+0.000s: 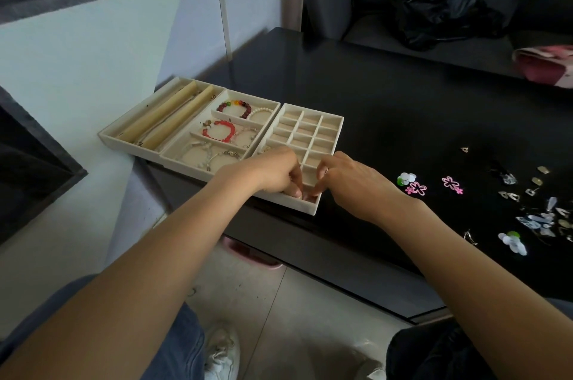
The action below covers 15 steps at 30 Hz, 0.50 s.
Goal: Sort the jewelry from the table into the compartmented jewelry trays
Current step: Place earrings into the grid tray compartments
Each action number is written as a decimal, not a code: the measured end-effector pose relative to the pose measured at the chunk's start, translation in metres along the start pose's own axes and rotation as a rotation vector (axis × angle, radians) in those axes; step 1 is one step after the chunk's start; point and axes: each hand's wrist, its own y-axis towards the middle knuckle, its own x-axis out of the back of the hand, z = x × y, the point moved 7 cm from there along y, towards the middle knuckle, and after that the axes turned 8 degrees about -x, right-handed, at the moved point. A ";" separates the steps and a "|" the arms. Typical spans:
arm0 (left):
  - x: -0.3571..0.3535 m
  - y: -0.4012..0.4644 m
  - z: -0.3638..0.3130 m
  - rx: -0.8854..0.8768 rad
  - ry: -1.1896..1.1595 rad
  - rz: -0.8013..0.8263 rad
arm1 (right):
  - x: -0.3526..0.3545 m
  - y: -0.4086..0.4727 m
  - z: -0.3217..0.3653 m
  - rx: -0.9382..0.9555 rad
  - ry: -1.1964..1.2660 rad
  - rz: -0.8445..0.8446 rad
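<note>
Flanking two hands [305, 176] — three trays [310, 131]

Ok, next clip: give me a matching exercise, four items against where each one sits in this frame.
Items:
1. bright red bead bracelet
2. pink flower-shaped earrings
3. pale cream rolled cushions
4. both hands' fingertips

Places:
A. bare black tabletop, right of the trays
B. leftmost tray
C. near corner of the small-grid tray
D. middle tray, second compartment from the far end

Pairs: 1-D, 2-A, 3-B, 4-C
</note>
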 end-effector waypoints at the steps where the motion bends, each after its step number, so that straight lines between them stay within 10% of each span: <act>1: 0.001 0.000 -0.001 -0.012 0.032 -0.011 | 0.000 0.000 0.000 0.000 0.002 -0.002; 15: -0.004 0.002 -0.004 0.005 0.128 0.051 | 0.000 -0.003 0.000 -0.003 0.022 0.010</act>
